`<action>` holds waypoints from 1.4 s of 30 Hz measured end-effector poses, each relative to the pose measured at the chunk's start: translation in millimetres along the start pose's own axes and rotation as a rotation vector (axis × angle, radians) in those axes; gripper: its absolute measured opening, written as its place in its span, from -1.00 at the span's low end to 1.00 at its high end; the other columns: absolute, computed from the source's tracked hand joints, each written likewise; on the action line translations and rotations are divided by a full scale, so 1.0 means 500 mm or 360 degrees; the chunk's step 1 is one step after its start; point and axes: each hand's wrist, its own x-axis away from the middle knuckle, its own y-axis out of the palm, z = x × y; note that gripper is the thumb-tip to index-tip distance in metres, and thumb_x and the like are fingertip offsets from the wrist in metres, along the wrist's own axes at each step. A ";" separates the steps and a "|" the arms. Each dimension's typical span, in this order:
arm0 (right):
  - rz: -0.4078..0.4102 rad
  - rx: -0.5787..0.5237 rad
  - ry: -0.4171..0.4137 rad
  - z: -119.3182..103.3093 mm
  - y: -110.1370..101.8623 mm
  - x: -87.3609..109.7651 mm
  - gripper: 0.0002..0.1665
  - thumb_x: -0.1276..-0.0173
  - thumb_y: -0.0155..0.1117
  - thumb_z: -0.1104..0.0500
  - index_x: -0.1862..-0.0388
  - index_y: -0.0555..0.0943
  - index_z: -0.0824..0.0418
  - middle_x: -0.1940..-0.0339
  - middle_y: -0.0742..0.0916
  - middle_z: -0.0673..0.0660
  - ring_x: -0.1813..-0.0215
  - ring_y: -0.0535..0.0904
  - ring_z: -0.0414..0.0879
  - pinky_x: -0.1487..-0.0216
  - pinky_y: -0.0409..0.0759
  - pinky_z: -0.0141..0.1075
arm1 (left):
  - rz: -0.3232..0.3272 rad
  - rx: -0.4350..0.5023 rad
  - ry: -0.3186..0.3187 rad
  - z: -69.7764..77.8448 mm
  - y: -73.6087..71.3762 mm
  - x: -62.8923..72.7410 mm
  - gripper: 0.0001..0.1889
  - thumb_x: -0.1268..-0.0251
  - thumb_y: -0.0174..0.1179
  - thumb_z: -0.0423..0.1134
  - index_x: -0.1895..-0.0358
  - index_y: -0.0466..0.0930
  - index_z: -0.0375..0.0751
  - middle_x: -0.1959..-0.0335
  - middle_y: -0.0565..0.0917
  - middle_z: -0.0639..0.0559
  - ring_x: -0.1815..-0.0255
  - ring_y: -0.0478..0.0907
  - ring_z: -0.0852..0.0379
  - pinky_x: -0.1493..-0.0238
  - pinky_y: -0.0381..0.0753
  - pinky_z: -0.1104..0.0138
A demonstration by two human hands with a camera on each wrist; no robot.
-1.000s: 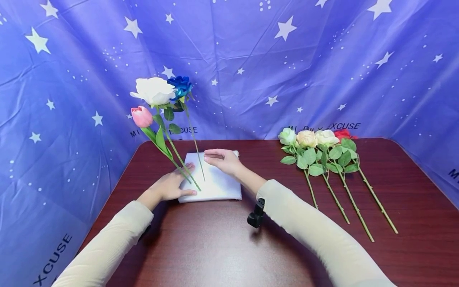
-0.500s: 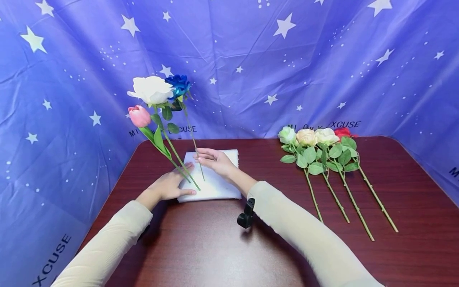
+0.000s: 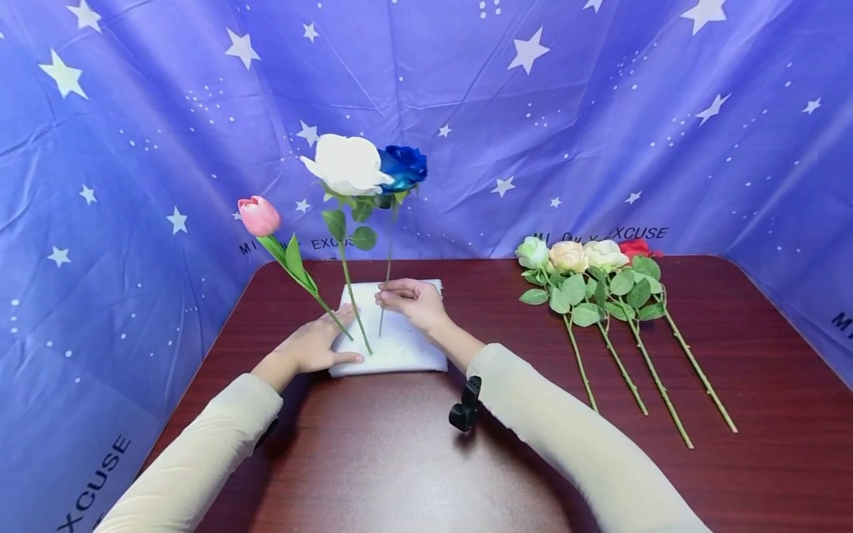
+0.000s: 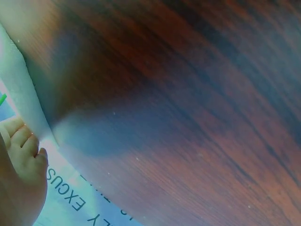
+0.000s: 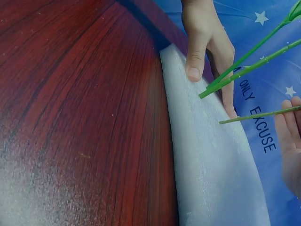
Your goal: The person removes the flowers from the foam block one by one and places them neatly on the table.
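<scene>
A white foam block (image 3: 413, 351) lies on the table with three artificial flowers standing in it. My left hand (image 3: 312, 346) rests flat on the block's left side, its thumb and fingers spread around the stems. Nearest to it, a pink tulip (image 3: 260, 216) leans left. Beside the tulip, a large white rose (image 3: 349, 164) tilts slightly left. The blue rose (image 3: 405, 169) is partly hidden behind the white bloom. My right hand (image 3: 421, 305) pinches its thin stem above the foam. In the right wrist view, the stem tips (image 5: 203, 95) meet the foam's top.
Several cut flowers lie side by side at the table's right: a pale green rose (image 3: 533, 252), a peach rose (image 3: 569, 256), a cream rose (image 3: 606, 255) and a red rose (image 3: 640, 250). A blue star-printed curtain (image 3: 466, 89) hangs behind the dark red table (image 3: 373, 459).
My right hand has reached left to the blue rose's stem and taken hold. The blue and white blooms have swung right and stand more upright. The left hand and the tulip stay put.
</scene>
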 end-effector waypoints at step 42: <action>0.0355 -0.0012 -0.0190 -0.004 0.007 0.010 -0.79 -0.15 0.29 0.54 0.24 0.57 0.70 0.28 0.71 0.55 0.50 0.69 -0.32 0.23 0.74 -0.27 | 0.0010 -0.0023 0.0036 0.002 -0.002 0.001 -0.02 -0.13 0.21 0.27 -0.49 0.09 -0.29 -0.53 0.13 -0.21 -0.56 0.08 -0.14 -0.50 0.18 0.00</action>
